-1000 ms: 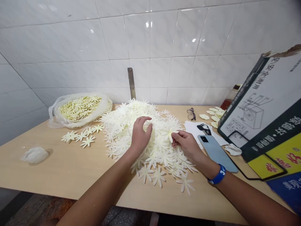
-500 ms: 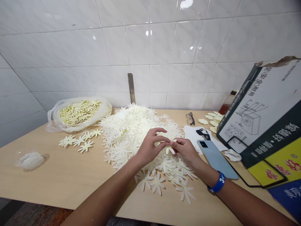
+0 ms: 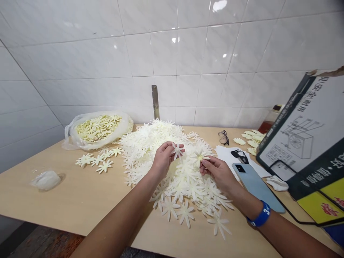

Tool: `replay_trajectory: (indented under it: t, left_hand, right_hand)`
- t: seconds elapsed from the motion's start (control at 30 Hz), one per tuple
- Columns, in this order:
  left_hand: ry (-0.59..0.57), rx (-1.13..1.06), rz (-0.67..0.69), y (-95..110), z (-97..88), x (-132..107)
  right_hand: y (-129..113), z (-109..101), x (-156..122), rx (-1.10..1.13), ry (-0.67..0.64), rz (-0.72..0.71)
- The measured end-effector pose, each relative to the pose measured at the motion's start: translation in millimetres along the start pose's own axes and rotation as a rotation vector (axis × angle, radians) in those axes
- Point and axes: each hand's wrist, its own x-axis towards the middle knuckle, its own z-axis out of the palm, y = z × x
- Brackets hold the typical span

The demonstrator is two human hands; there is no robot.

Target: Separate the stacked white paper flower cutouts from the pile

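Observation:
In the head view my left hand (image 3: 163,157) is closed on a white flower cutout (image 3: 177,152), its thin petals spread across my fingers. To the right, my right hand (image 3: 218,173) pinches a pale yellow-green flower cutout (image 3: 199,157) between thumb and fingers. The two cutouts are apart, held just above a large heap of white flower cutouts (image 3: 150,147). Some single flowers lie loose at the near edge of the heap. My right wrist wears a blue band (image 3: 261,215).
At the back left is a plastic bag (image 3: 72,138) of yellowish flowers, with several loose ones in front. A small clear bag (image 3: 47,180) lies at left. On the right are glasses (image 3: 223,137), a phone (image 3: 256,187), white paper (image 3: 224,154) and a large box (image 3: 292,139).
My hands, together around one spot before, have drawn apart. A white flower now shows in my left hand and a yellowish one in my right. The whole view has shifted slightly.

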Motion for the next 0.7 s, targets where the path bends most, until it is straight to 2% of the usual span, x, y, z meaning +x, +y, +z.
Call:
replay_trajectory:
  t: [0.3,0.37,0.53,0.7]
  left_hand:
    - [0.012,0.168,0.013,-2,-0.5,1]
    - [0.009,0.297,0.105,-3,-0.2,-1]
    - [-0.027,0.758,0.490,-10,0.3,-5]
    - [-0.141,0.958,0.620,-14,3.8,-11]
  right_hand:
    - [1,1,0,0.027,0.016,0.023]
    - [1,1,0,0.034,0.005,0.028]
    - [2,2,-2,-0.009,0.001,0.022]
    - [4,3,-2,-0.004,0.040,0.008]
